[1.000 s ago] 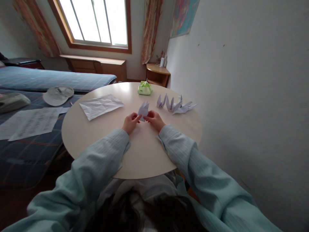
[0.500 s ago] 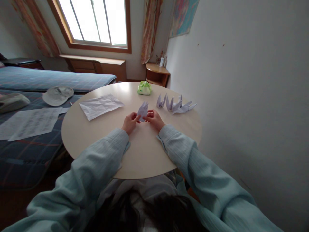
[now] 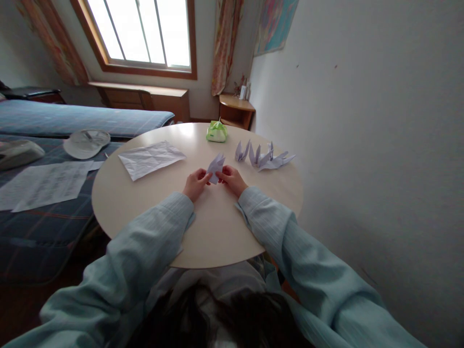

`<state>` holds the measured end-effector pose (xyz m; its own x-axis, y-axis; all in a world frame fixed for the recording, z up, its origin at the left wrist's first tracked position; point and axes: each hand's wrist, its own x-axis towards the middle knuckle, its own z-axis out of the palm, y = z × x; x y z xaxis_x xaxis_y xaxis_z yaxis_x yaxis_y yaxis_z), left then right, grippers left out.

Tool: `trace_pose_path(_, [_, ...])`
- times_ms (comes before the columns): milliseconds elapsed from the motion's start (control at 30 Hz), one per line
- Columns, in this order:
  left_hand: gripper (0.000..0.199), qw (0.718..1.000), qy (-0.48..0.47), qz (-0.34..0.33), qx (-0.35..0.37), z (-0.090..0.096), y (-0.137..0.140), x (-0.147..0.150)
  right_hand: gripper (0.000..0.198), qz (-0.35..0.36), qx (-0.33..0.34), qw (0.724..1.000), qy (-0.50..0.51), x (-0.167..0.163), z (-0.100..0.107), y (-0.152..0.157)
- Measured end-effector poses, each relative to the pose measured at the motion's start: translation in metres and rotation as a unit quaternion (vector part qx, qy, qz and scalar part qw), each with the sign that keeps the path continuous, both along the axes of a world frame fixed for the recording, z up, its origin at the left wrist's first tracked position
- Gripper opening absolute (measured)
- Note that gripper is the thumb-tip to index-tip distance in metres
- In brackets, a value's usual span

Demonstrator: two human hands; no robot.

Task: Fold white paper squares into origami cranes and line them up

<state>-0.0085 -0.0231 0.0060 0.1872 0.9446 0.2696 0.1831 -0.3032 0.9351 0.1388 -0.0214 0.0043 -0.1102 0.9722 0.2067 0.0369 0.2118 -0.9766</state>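
A small piece of folded white paper (image 3: pixel 216 166) with pointed tips at its top is held just above the middle of the round table. My left hand (image 3: pixel 196 184) pinches its lower left side between thumb and fingers. On the opposite side my right hand (image 3: pixel 233 180) is closed on the lower right part. The fingers behind the paper are partly hidden. To the right and farther back stand several folded paper cranes (image 3: pixel 256 155), close together. A creased white sheet (image 3: pixel 151 159) lies flat to the left of my hands.
The round cream table (image 3: pixel 217 232) has a green tissue pack (image 3: pixel 216 131) at its far edge. Left of it, a bed (image 3: pixel 39 237) bears printed papers (image 3: pixel 54 186) and a white cap (image 3: pixel 87 143). A bare wall (image 3: pixel 362 145) rises along the right.
The folded paper has tilted slightly to the right, its tips leaning over more. My right fingers have shifted a little on it. The left hand is almost unmoved.
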Motion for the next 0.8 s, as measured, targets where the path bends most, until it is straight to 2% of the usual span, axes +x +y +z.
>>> trace_pose_path(800, [0.032,1.000,-0.007,0.003,-0.014,0.0021,-0.0019,0.0012,0.041,-0.006,-0.007,1.000,0.002,-0.0008,-0.0016,0.0009])
